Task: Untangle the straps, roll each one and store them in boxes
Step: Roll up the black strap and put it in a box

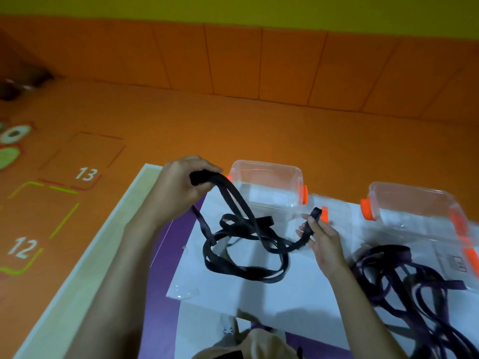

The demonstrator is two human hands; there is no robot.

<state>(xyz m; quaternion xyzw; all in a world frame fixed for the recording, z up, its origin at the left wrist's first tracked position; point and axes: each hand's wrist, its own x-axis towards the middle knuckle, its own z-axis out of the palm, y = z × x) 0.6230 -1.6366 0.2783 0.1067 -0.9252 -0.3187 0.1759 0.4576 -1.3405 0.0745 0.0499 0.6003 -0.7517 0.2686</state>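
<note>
A black strap [243,255] lies tangled in loops on the white sheet [285,294] in the middle of the table. My left hand [178,187] grips several bunched loops of it, lifted above the table's far left. My right hand [320,235] pinches one end of the same strap, held up near the table's middle. A second, dark purple strap [404,286] lies in a loose heap at the right. Two clear plastic boxes with orange clips stand at the far edge, one [269,185] in the middle and one [420,211] at the right; both look empty.
The table has a pale border [85,255] and a purple mat [166,255] under the white sheet. Orange floor with numbered markings 12 and 13 [85,173] lies to the left. An orange panelled wall [259,60] runs behind.
</note>
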